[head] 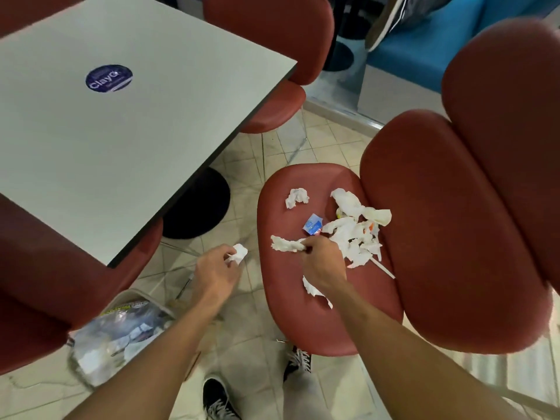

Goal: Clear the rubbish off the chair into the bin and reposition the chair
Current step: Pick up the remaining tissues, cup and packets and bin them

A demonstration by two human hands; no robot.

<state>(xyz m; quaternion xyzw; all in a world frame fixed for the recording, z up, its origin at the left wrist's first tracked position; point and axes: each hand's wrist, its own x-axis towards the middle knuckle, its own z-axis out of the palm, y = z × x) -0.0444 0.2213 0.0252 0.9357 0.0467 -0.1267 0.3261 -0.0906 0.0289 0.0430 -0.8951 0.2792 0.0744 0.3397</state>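
Note:
A red chair (303,322) stands right of centre, its seat strewn with crumpled white tissues (353,234), a small blue packet (313,224) and a thin white stick (385,269). My right hand (322,263) is over the seat, fingers pinched on a twisted white tissue (285,244). Left of the chair, above the floor, my left hand (216,272) holds a small tissue ball (239,253). The bin (118,334), lined with a clear bag holding rubbish, sits at lower left under my left forearm.
A grey table (121,131) with a round blue sticker and a black round base fills the left. More red chairs stand at the far side, at the left and behind the littered one. My feet are on the tiled floor below.

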